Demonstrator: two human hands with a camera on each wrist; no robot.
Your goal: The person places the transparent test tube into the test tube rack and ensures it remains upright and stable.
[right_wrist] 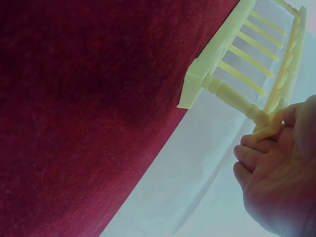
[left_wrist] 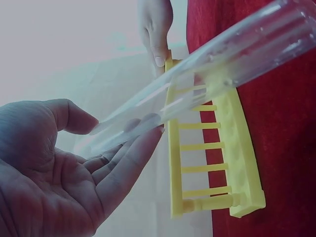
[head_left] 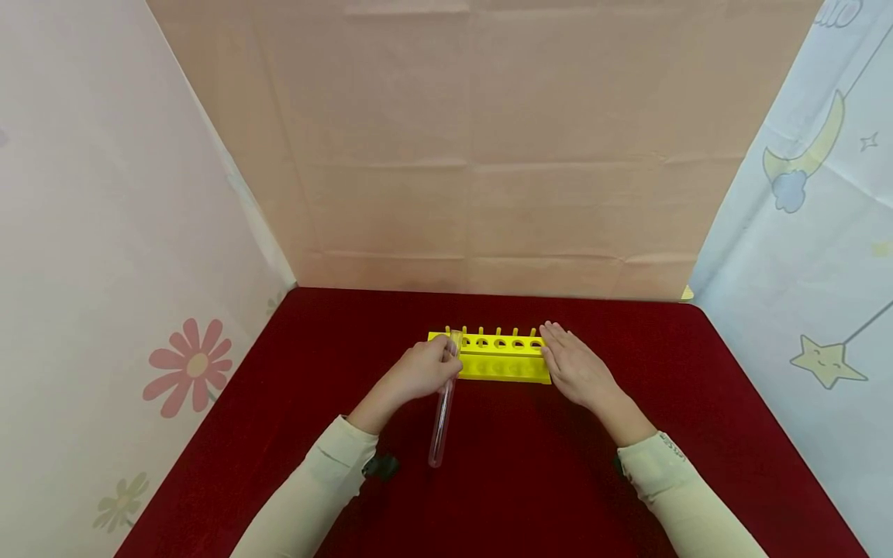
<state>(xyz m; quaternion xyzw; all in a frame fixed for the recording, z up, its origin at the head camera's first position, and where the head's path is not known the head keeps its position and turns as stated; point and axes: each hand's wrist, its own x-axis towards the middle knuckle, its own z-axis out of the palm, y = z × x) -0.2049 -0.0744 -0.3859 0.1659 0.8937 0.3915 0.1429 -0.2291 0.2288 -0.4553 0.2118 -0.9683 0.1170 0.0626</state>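
Observation:
My left hand (head_left: 425, 367) pinches a clear test tube (head_left: 441, 426) near its upper end, between thumb and fingers. The tube slants, its rounded end toward me and to the front of the yellow test tube rack (head_left: 502, 367). In the left wrist view, the test tube (left_wrist: 197, 74) crosses before the rack (left_wrist: 175, 173), and droplets or marks show on its wall. My right hand (head_left: 579, 368) holds the rack's right end, with the thumb in front and fairly straight fingers behind. The right wrist view shows the right hand (right_wrist: 281, 173) at the top plate's corner.
A dark red cloth covers the table (head_left: 502, 480) under the rack. Behind stands a tan paper-like backdrop (head_left: 467, 155). Printed sheets hang at both sides, one with a pink flower (head_left: 198, 364), the other with a star (head_left: 828, 361). The rack has a row of holes and upright pegs.

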